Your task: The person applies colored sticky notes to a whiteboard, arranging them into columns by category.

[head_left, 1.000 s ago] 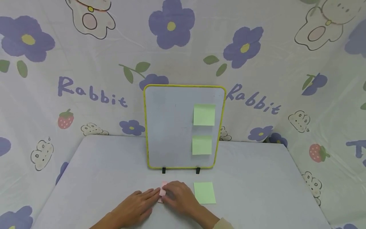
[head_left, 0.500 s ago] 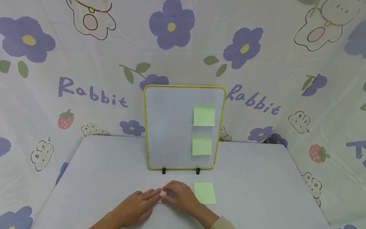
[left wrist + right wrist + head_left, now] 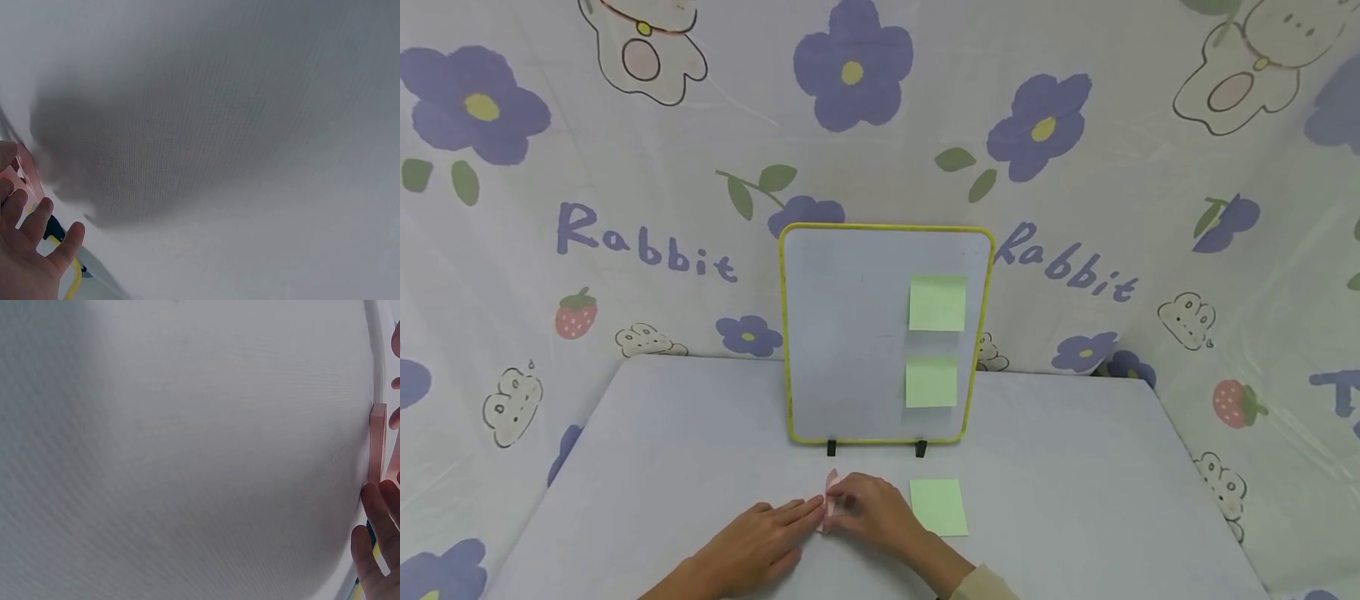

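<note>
A pink sticky-note pad (image 3: 377, 440) lies on the table in front of the whiteboard, mostly covered by both hands in the head view. Fingers straight, my left hand (image 3: 766, 533) reaches in from the left and rests its fingertips on the pad's left side. From the right, thumb and fingers of my right hand (image 3: 878, 515) pinch the top pink sticky note (image 3: 831, 485), which stands up from the pad in a bent strip. In the left wrist view the lifted pink sheet (image 3: 28, 169) shows beyond the fingers.
Just right of my right hand lies a green sticky-note pad (image 3: 940, 507). Behind stands a yellow-framed whiteboard (image 3: 846, 333) on black feet (image 3: 921, 449), with an upper green note (image 3: 937, 303) and a lower green note (image 3: 931, 383) on its right side. A patterned cloth (image 3: 700, 150) hangs behind.
The pink sheet has lifted and now stands more upright, its top curling up. My right fingers have shifted slightly with it; the left hand has hardly moved.
</note>
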The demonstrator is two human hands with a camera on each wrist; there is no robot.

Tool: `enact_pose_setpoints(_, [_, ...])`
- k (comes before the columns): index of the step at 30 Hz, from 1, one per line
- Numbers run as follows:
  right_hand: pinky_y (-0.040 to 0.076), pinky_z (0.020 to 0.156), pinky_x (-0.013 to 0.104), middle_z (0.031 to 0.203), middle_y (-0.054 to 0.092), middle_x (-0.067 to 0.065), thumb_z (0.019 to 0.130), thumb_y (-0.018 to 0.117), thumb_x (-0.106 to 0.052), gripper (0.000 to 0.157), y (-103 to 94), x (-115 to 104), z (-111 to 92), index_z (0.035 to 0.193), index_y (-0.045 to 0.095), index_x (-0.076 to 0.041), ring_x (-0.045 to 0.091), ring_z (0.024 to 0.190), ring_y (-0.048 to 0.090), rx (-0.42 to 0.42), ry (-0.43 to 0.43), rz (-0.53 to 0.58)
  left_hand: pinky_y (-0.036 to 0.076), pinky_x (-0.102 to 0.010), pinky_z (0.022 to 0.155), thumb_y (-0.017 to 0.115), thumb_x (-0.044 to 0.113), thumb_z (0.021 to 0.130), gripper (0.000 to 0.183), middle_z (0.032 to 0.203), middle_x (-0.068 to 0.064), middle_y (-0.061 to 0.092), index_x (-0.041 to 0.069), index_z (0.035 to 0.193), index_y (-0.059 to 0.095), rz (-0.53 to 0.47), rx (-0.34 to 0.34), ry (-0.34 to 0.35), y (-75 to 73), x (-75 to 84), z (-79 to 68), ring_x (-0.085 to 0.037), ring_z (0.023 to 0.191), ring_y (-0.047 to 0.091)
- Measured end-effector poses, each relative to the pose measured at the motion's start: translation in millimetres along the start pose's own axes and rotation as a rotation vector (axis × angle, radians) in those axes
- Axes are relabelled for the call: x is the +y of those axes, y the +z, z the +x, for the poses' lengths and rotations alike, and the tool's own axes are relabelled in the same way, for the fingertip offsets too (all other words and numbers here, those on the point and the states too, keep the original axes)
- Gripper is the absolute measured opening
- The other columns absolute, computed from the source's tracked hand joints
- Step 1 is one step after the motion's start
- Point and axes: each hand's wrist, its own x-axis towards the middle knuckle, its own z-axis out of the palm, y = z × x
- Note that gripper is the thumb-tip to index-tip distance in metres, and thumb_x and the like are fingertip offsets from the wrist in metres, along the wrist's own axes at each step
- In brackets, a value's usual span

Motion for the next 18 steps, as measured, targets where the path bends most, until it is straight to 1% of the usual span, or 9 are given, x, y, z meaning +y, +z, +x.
enact_pose_setpoints(3, [0.049, 0.075, 0.021, 0.091, 0.068, -0.005, 0.080, 0.082, -0.037, 0.037, 0.1, -0.4, -0.4, 0.106, 0.075, -0.012, 0.004, 0.082, 0.059, -0.008, -0.003, -0.011, 0.052, -0.033, 0.072, 0.066, 0.019, 0.091, 0.056, 0.141, -0.010, 0.058, 0.001, 0.142, 0.053, -0.009, -0.003, -0.003, 1.4, -0.1, -0.2, -0.021, 0.118, 0.063])
enact_pose_setpoints(6, [0.049, 0.074, 0.021, 0.091, 0.068, -0.006, 0.082, 0.080, -0.039, 0.035, 0.2, -0.8, -1.0, 0.104, 0.075, -0.012, 0.003, 0.081, 0.059, -0.012, -0.012, -0.032, 0.052, -0.033, 0.071, 0.065, 0.018, 0.091, 0.055, 0.141, -0.010, 0.058, 0.001, 0.142, 0.053, -0.014, -0.005, -0.011, 2.1, 0.4, 0.1, -0.021, 0.118, 0.063])
enact_pose_setpoints(10, [0.049, 0.073, 0.020, 0.089, 0.069, -0.006, 0.087, 0.077, -0.031, 0.023, 1.4, -0.7, -1.3, 0.099, 0.076, -0.012, 0.002, 0.080, 0.061, 0.005, -0.041, -0.076, 0.052, -0.033, 0.071, 0.065, 0.018, 0.091, 0.055, 0.141, -0.010, 0.058, 0.001, 0.143, 0.052, -0.020, -0.010, -0.018, 3.1, 0.5, 0.0, -0.022, 0.118, 0.063])
enact_pose_setpoints(13, [0.049, 0.072, 0.018, 0.088, 0.069, -0.008, 0.089, 0.075, -0.025, 0.013, 3.3, -0.3, -1.5, 0.096, 0.077, -0.014, 0.000, 0.079, 0.062, 0.010, -0.060, -0.129, 0.052, -0.033, 0.072, 0.064, 0.018, 0.093, 0.055, 0.142, -0.010, 0.057, 0.002, 0.144, 0.051, -0.031, -0.032, -0.031, 3.8, -0.1, -0.7, -0.021, 0.120, 0.061])
enact_pose_setpoints(18, [0.051, 0.074, 0.019, 0.089, 0.071, -0.010, 0.090, 0.074, -0.023, 0.009, 4.3, -1.2, -2.5, 0.093, 0.078, -0.016, -0.001, 0.080, 0.063, 0.015, -0.113, -0.233, 0.052, -0.034, 0.073, 0.061, 0.018, 0.095, 0.054, 0.144, -0.009, 0.055, 0.002, 0.145, 0.049, -0.054, -0.069, -0.059, 1.9, 0.7, -0.7, -0.020, 0.123, 0.060])
